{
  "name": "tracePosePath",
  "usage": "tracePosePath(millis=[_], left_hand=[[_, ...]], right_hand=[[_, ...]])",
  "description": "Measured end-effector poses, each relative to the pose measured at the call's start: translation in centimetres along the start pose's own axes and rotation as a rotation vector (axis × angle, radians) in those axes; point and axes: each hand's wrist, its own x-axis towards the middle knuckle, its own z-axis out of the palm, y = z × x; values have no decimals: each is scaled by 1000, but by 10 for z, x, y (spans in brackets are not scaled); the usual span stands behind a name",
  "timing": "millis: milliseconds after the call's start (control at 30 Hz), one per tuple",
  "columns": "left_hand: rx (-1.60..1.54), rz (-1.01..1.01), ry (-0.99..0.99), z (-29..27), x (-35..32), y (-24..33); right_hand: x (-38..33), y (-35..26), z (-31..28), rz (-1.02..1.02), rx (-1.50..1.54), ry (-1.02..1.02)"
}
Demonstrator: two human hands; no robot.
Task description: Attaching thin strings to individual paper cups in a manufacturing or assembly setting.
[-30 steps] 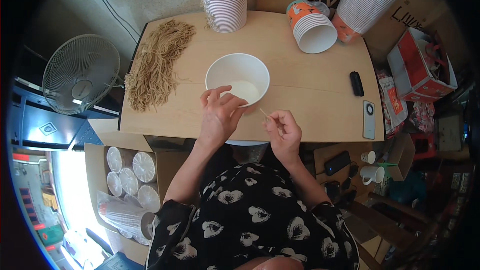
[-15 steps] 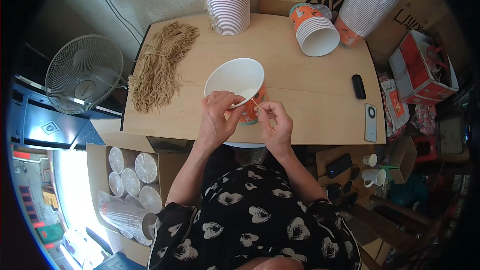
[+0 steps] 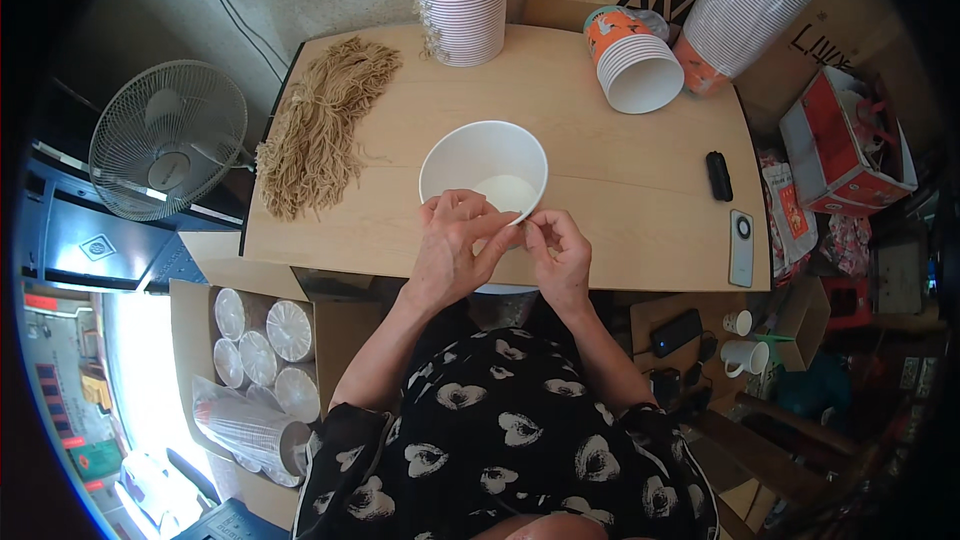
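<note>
A white-lined paper bucket (image 3: 455,162) tilts toward me near the table's front edge, its round mouth facing up. My left hand (image 3: 455,248) grips the near rim, fingers over the lip and thumb toward the right. Right beside it, my right hand (image 3: 562,258) pinches at the outside of the rim, fingertips almost meeting the left thumb. A thin tan cord showed in that pinch a moment ago; now the fingers mostly hide it. Most of the bucket's outer wall is behind my hands. A bundle of tan cords (image 3: 325,130) lies at the table's left.
Stacked paper buckets (image 3: 462,20) stand at the back, tan cords hanging at their left side. More stacks (image 3: 640,70) lie or lean at the back right. A black object (image 3: 718,176) and a phone (image 3: 741,248) rest at the right edge. A fan (image 3: 168,140) stands left.
The bucket has turned and shifted slightly right, so its orange printed side no longer shows. Both hands have drawn closer together at the rim, and the cord end has gone from sight.
</note>
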Motion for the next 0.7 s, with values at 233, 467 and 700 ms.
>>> tracePosePath(millis=[233, 467, 700], left_hand=[[4, -13, -17, 16, -3, 3], [91, -12, -24, 27, -4, 8], [170, 27, -12, 35, -6, 12]], right_hand=[[-6, 3, -9, 56, 57, 28], [0, -30, -27, -67, -329, 14], [19, -25, -37, -64, -422, -118]])
